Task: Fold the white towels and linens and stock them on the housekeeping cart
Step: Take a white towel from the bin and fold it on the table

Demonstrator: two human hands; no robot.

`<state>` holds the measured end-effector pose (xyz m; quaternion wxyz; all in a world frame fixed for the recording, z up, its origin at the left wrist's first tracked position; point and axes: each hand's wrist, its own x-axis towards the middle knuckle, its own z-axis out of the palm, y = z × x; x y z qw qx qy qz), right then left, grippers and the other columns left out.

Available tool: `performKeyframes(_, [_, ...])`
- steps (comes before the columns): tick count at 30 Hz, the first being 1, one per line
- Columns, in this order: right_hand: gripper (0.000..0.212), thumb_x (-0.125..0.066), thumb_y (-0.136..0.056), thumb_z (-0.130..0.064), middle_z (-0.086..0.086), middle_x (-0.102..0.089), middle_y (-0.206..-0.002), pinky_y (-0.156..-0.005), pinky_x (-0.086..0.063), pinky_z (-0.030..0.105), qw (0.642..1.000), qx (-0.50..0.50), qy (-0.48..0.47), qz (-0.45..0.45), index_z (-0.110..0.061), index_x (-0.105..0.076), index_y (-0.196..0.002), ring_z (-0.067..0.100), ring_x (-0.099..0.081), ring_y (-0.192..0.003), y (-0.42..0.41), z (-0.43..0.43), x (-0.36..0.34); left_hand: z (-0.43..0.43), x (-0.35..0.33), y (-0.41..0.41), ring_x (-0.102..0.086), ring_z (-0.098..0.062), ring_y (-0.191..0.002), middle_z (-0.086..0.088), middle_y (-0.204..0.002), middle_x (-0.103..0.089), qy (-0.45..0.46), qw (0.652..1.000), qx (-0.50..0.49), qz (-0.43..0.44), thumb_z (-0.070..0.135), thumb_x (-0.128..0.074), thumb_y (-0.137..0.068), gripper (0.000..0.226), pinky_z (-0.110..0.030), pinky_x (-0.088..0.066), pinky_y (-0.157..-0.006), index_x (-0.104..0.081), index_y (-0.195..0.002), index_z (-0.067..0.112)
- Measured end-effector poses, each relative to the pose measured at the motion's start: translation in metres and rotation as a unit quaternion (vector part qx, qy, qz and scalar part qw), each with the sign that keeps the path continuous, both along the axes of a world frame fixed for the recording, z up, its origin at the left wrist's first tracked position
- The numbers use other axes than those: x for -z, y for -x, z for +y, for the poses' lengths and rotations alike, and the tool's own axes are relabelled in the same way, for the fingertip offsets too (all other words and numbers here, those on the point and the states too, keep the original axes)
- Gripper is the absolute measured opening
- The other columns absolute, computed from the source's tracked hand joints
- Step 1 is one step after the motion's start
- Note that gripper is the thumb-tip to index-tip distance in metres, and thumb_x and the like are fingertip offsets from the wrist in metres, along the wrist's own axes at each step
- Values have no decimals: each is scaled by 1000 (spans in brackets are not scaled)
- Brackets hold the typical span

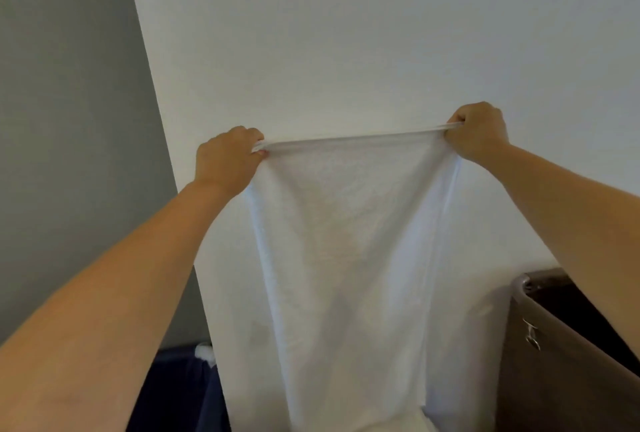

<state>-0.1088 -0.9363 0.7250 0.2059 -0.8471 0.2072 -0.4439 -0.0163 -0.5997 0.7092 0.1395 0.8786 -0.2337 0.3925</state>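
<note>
Both forearms reach out, left hand (227, 158) and right hand (478, 132) pinching an unfolded white towel (346, 241) taut; folding and stocking remain.

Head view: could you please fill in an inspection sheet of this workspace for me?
Surface: nothing seen.
Job's things: thin white cloth towel, held up by its top edge, hanging down unfolded.
Clutter: dark blue fabric at lower left; brown metal-rimmed container at lower right, contents hidden.
Hands: left hand grips the towel's top left corner; right hand grips the top right corner; the edge is pulled taut between them.
Cables: nothing seen.
Surroundings: plain white wall behind the towel; grey wall to the left.
</note>
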Motion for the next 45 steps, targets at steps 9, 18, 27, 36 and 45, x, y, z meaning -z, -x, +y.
performKeyframes(9, [26,-47,-77,4,1,-53,-66,-52,-35,25,985,-110,2,133,-14,-50,-58,23,-50,-71,143,-3,100,16,89,143,-57,-28,-103,-4,-109,-61,-29,994,-9,105,36,-48,-97,29,-33,-39,-76,-62,-116,18])
performKeyframes(18, [28,-54,-83,-2,4,-49,-61,-56,-36,27,926,-206,-15,315,-10,-45,-57,19,-49,-61,267,-5,242,36,222,273,-55,-19,-72,4,-76,-58,-60,951,23,302,31,-58,-93,20,-28,-37,-59,-64,-85,14])
performKeyframes(27, [30,-54,-82,-3,3,-44,-60,-55,-33,27,869,-223,-88,433,-12,-39,-57,17,-43,-59,297,-5,360,34,337,311,-61,-21,-75,1,-78,-64,-60,898,-1,436,33,-58,-92,17,-38,-48,-67,-66,-85,20])
performKeyframes(36, [28,-51,-79,3,6,-37,-58,-57,-26,33,898,-190,-157,366,-9,-34,-59,21,-35,-59,204,0,373,28,367,213,-58,-25,-75,-3,-77,-61,6,890,-34,454,27,-53,-95,21,-34,-40,-60,-58,-80,13])
performKeyframes(45, [35,-52,-82,0,2,-32,-57,-49,-23,29,924,-85,-194,318,-11,-31,-56,15,-27,-52,59,0,414,-10,427,55,-48,-19,-83,-9,-101,-59,91,869,-47,483,22,-49,-98,21,-27,-35,-70,-57,-106,5])
